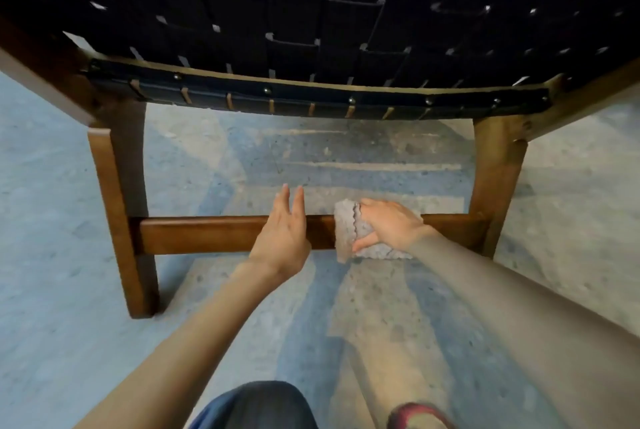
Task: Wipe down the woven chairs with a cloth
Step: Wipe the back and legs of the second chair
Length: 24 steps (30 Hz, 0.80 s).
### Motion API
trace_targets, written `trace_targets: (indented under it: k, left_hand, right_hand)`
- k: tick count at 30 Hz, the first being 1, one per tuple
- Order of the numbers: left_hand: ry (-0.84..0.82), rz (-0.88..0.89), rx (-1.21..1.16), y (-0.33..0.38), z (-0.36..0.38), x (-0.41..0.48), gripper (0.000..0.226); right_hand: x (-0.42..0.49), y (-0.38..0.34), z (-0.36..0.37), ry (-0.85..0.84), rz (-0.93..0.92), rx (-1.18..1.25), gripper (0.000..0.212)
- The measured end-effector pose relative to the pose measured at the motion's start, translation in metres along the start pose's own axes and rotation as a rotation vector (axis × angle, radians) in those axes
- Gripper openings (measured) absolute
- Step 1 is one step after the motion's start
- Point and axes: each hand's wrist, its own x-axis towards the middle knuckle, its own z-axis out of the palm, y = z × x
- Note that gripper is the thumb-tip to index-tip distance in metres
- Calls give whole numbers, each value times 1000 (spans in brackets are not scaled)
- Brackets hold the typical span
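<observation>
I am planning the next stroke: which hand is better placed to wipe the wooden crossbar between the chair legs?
The right hand: it grips the cloth against the crossbar. The left hand only rests there with straight fingers, holding nothing.

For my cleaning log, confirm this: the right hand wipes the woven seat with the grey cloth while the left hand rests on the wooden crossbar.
Not the woven seat. In the head view the right hand holds the grey cloth on the wooden crossbar, where the left hand rests.
</observation>
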Motion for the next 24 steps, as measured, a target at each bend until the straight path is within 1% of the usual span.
trace_targets:
  k: [2, 5, 7, 9, 11, 13, 18, 20, 22, 24]
  left_hand:
    - [-79, 65, 54, 26, 11, 13, 71]
    - [-210, 114, 129, 58, 23, 29, 68]
    - [-262, 102, 205, 70, 30, 35, 67]
    - [-292, 77, 307, 79, 37, 39, 69]
    - [-314, 59, 374, 83, 39, 41, 71]
    - [-318, 66, 393, 83, 40, 41, 72]
    - [-297, 73, 491, 84, 45, 38, 76]
    - [-317, 57, 508, 88, 45, 38, 76]
    - [-312, 64, 544, 90, 45, 36, 75]
    - [-298, 77, 575, 92, 43, 35, 75]
  right_hand:
    - [-13, 29, 0, 0, 82, -29, 87]
    - [-30, 72, -1, -29, 202, -70, 95]
    - [-40, 96, 0, -19, 289, -80, 97]
    - [-45, 108, 2, -6, 332, -93, 95]
    - [-42, 110, 6, 20, 347, -105, 88]
    - [-39, 107, 10, 42, 354, -128, 81]
    - [-40, 103, 22, 125, 316, -187, 66]
    - [-38, 100, 20, 102, 332, -230, 60]
    - [-39, 96, 6, 49, 329, -253, 44]
    - [-46, 91, -16, 19, 279, -253, 30]
